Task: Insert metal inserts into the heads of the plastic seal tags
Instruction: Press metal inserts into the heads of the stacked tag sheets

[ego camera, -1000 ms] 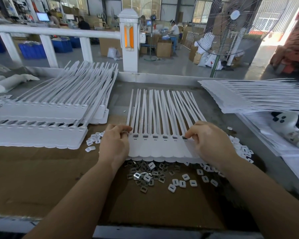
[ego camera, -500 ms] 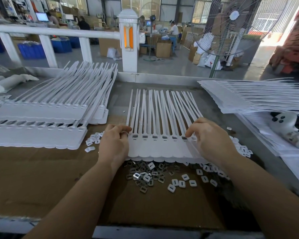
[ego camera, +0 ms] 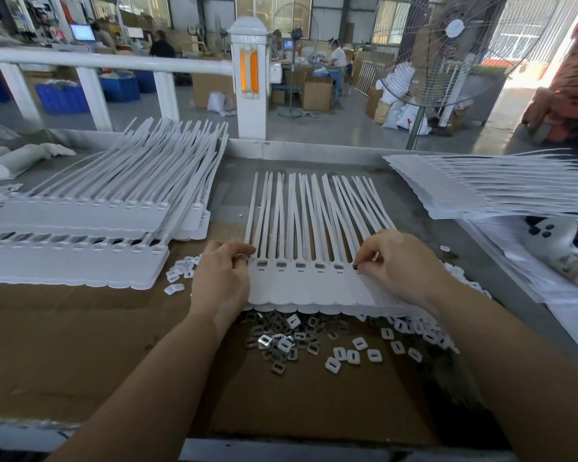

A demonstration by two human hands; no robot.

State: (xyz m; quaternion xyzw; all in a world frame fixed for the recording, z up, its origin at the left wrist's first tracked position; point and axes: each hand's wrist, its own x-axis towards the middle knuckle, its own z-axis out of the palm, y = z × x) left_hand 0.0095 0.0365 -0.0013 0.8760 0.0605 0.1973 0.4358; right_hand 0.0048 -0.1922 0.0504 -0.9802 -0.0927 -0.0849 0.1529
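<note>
your left hand (ego camera: 222, 278): fingers curled over the left end of the strip of seal tags (ego camera: 314, 288), thumb and fingertips pinched together at the first head; what it holds there is hidden.
your right hand (ego camera: 397, 265): thumb and forefinger pinch a small dark metal insert (ego camera: 355, 267) at the sixth head from the left.
strip of seal tags: lies flat at the middle of the cardboard sheet (ego camera: 80, 345), tails pointing away from you; five heads between your hands show grey inserts already seated.
loose metal inserts (ego camera: 281, 341): heaped just below the strip's near edge.
white plastic caps (ego camera: 351, 356): scattered beside that heap and off to the right.
stacked tag strips (ego camera: 80, 235): left of the work.
a second stack (ego camera: 481, 188): far right, well apart.
</note>
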